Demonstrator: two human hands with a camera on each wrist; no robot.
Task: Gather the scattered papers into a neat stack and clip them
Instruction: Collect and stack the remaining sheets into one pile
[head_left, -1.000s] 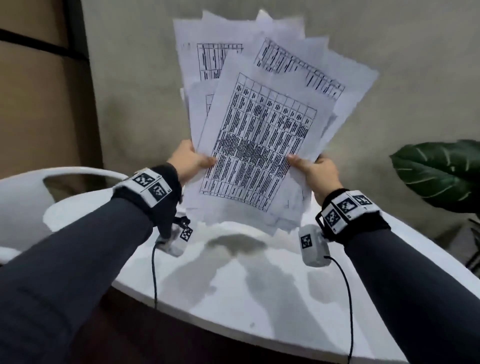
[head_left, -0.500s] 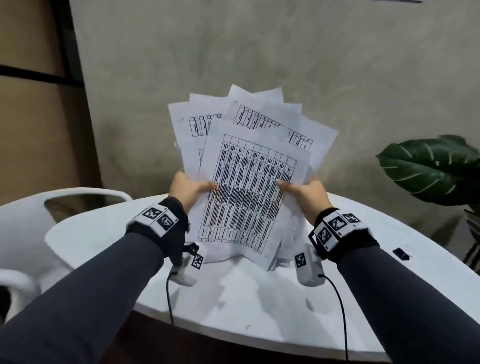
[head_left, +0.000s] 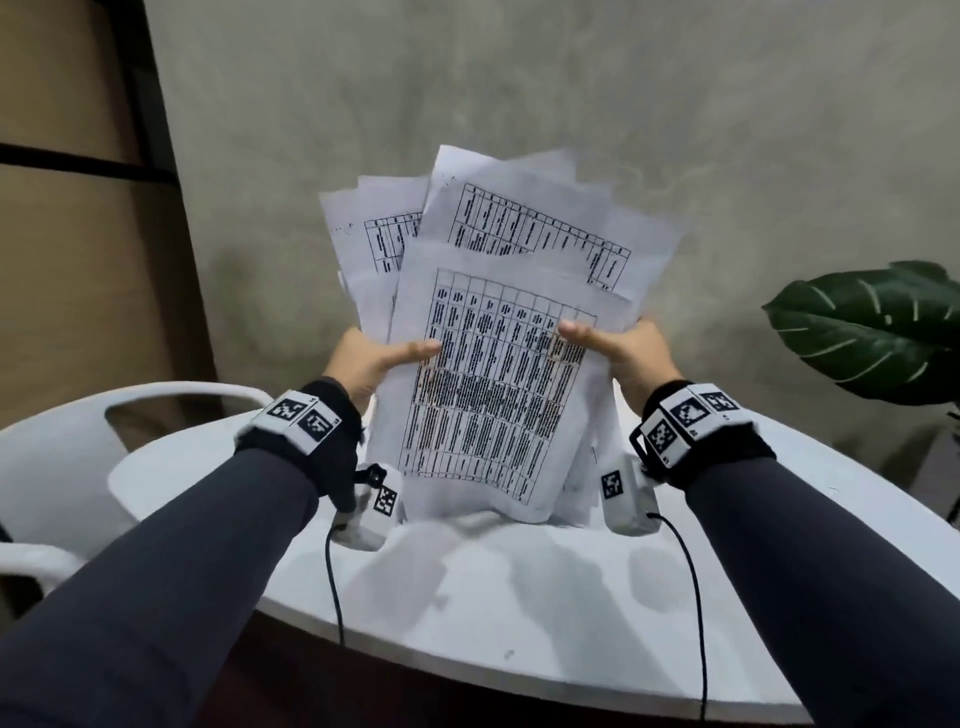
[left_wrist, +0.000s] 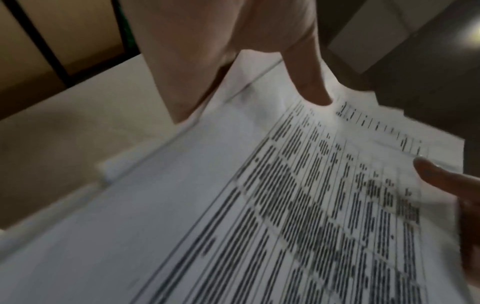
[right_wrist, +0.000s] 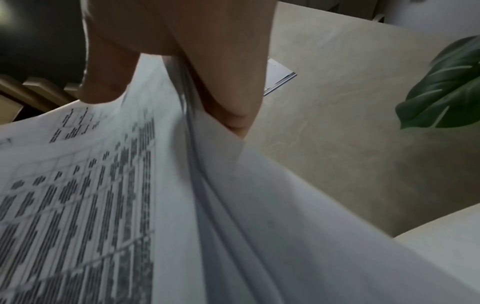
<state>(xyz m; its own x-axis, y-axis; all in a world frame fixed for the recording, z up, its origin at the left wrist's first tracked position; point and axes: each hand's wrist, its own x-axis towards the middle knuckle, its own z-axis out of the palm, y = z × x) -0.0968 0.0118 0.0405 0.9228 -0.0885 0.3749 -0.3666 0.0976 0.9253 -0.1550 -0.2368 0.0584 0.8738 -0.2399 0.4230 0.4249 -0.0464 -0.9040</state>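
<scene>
A fanned bundle of printed papers (head_left: 493, 395) stands upright with its lower edges on the white round table (head_left: 519, 613). My left hand (head_left: 382, 358) grips the bundle's left side, thumb on the front sheet. My right hand (head_left: 615, 345) grips the right side the same way. In the left wrist view the left thumb presses the papers (left_wrist: 259, 216). In the right wrist view the right hand pinches the papers (right_wrist: 182, 205), thumb in front and fingers behind. The sheets are uneven at the top. No clip shows in these views.
A white chair (head_left: 57, 467) stands at the table's left. A large green plant leaf (head_left: 872, 332) hangs at the right, also seen as the leaf (right_wrist: 446, 86) from the right wrist. A grey wall rises behind the table. Wrist camera cables dangle over the table's near edge.
Both hands have lowered the papers from mid-air until their bottom edges meet the table. The fan has narrowed as the sheets slid closer together.
</scene>
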